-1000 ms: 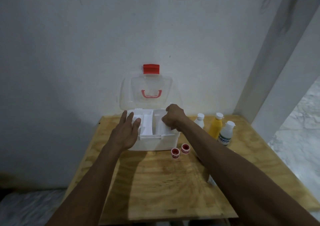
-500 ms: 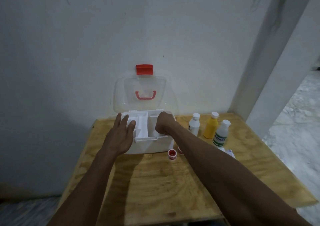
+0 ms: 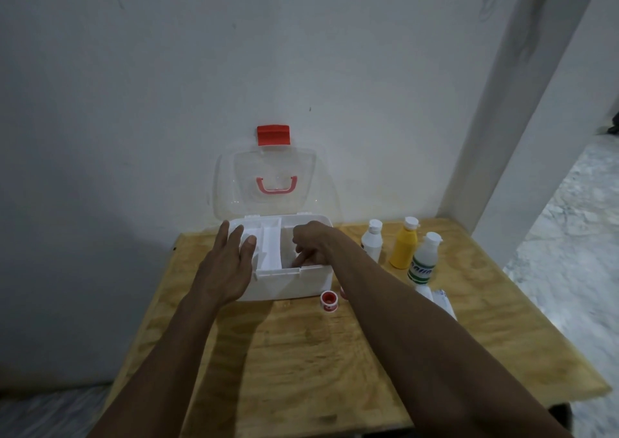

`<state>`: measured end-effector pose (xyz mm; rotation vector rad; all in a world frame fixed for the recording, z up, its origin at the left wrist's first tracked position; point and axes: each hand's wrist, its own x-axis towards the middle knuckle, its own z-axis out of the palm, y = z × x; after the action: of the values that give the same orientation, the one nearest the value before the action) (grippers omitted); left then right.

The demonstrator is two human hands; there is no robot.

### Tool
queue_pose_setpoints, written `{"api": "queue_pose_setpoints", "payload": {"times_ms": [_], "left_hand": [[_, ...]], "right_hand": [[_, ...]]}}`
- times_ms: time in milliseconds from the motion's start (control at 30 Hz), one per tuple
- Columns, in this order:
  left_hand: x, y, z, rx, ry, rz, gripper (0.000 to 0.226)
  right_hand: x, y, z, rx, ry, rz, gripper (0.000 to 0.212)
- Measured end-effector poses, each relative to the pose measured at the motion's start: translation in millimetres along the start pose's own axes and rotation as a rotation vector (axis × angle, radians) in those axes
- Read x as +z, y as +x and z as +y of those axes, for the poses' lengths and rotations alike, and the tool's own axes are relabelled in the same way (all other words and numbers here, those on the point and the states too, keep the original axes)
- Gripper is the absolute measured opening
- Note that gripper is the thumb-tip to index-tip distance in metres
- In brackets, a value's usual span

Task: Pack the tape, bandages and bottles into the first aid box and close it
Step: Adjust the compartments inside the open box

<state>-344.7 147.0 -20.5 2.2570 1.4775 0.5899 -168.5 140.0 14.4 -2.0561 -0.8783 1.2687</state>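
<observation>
My forearms reach out over the bare front of the counter (image 3: pixel 301 364), a sheet of pale plywood. Past them, a red-rimmed tape roll (image 3: pixel 329 301) lies just in front of the box, with a second one mostly hidden behind my right arm. To the right of that arm, white bandage packs (image 3: pixel 443 300) show blue print too blurred to read.

My left hand (image 3: pixel 225 270) lies flat on the box's left front corner, fingers spread and straight, gripping nothing. My right hand (image 3: pixel 310 248) reaches down into the right compartment of the box (image 3: pixel 294 283), fingers curled downward; I cannot tell whether they have hold of anything. Half a second ago this hand sat as a fist at the rim; now it is deeper inside. The left hand has stayed where it was.

Right of the box stand three bottles close together: a white bottle (image 3: pixel 371 245), a yellow one (image 3: pixel 404 248), and a clear one (image 3: pixel 423 260) with a green-striped label whose blue lettering I cannot make out.

A white tray (image 3: pixel 268 246) sits in the box's left part. Behind, the clear lid (image 3: pixel 268 183) stands open against the wall, pink handle (image 3: pixel 276 184) on it and red latch (image 3: pixel 273 135) on top.
</observation>
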Motion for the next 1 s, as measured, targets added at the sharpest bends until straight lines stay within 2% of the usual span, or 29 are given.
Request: {"api": "queue_pose_setpoints", "payload": {"times_ms": [133,500,867,1000], "left_hand": [[0,0,1,-0.007,0.005,0.000,0.061],[-2,-2,4,-0.015,0.002,-0.004,0.058],[-1,-1,4,-0.034,0.022,-0.015,0.057],[-1,1,4,-0.036,0.019,-0.024,0.059]], "right_hand": [[1,5,1,0.015,0.117,-0.015,0.036],[1,8,4,0.067,0.259,-0.164,0.047],[-1,16,5,0.084,0.296,-0.210,0.047],[-12,-9,-5,0.019,0.223,-0.167,0.037]]}}
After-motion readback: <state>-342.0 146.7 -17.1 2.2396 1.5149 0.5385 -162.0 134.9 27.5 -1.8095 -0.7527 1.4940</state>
